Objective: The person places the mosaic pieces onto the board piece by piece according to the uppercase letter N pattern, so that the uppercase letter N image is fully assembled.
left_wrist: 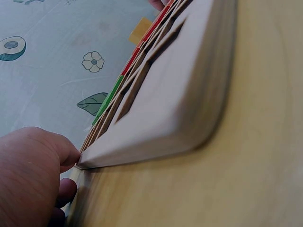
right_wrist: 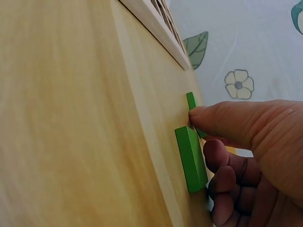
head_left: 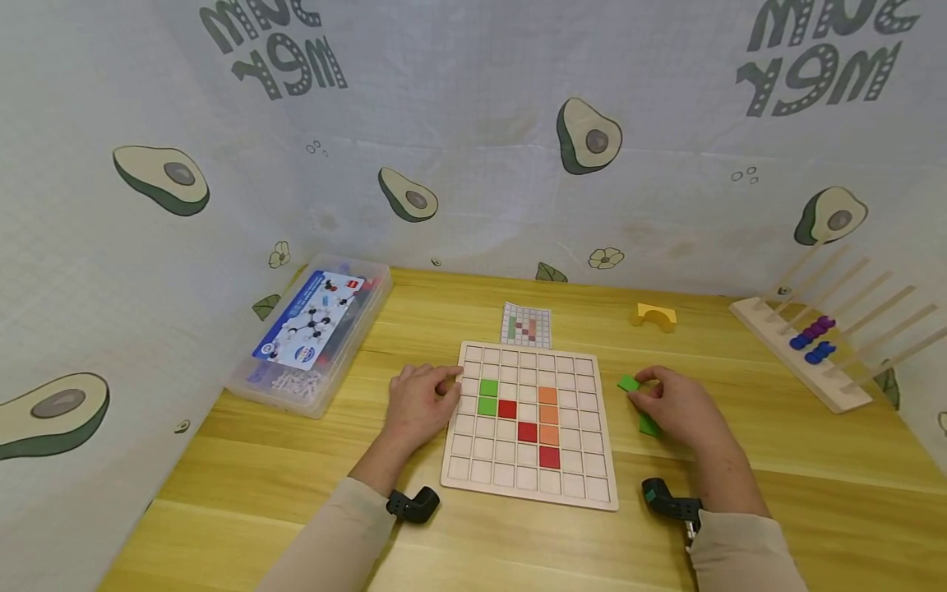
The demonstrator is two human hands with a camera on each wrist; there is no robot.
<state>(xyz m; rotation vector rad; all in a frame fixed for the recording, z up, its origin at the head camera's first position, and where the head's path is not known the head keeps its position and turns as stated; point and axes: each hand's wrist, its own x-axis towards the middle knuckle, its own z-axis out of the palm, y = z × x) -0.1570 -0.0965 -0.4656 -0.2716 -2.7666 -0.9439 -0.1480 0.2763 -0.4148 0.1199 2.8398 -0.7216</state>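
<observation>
A square wooden grid board (head_left: 503, 487) lies on the table with green, red and orange tiles in some of its cells. My left hand (head_left: 422, 403) rests at the board's left edge, its fingertips touching the rim. To the right of the board, my right hand (head_left: 681, 407) pinches a small green tile (head_left: 628, 383) between thumb and index finger, close over the table. Another green tile (head_left: 649, 425) lies on the table below that hand; in the right wrist view this green tile (right_wrist: 191, 161) sits beside the curled lower fingers.
Behind the board lies a printed pattern card (head_left: 526, 326). A clear plastic case (head_left: 314, 337) with a molecule label stands at the back left. A yellow arch block (head_left: 654, 316) is at the back right, near a wooden peg rack (head_left: 802, 358) with purple and blue beads.
</observation>
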